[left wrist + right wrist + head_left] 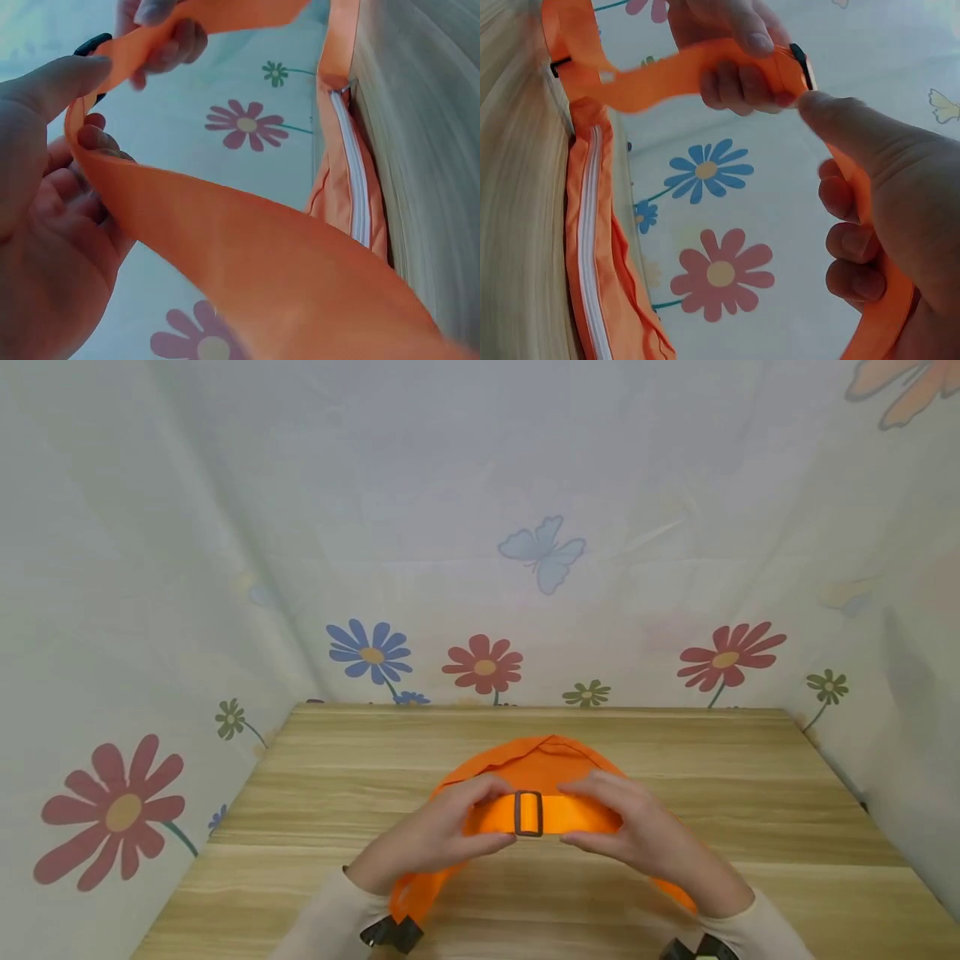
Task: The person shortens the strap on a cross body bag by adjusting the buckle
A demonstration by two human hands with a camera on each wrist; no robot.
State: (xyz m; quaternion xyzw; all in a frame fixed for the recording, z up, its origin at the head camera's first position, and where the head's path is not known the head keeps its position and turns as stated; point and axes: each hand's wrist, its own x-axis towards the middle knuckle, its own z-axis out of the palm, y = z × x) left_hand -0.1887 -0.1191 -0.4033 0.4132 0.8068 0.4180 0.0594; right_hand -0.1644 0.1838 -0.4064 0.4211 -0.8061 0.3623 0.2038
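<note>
An orange strap (572, 815) is held up off the table, with a dark rectangular slider buckle (528, 814) at its middle. On the buckle's left side, my left hand (442, 828) pinches the strap between thumb and fingers. My right hand (637, 818) pinches it just right of the buckle. Behind the strap lies an orange fabric bag (536, 766), partly hidden by both hands. Its white zipper (591, 247) shows in the right wrist view, where a second dark buckle (559, 67) sits on the strap near the bag's end.
The wood-grain table (375, 739) reaches back to a pale curtain (420, 527) printed with flowers and butterflies. That curtain also closes off the left and right sides. Dark wrist mounts (392, 933) sit on both cream sleeves.
</note>
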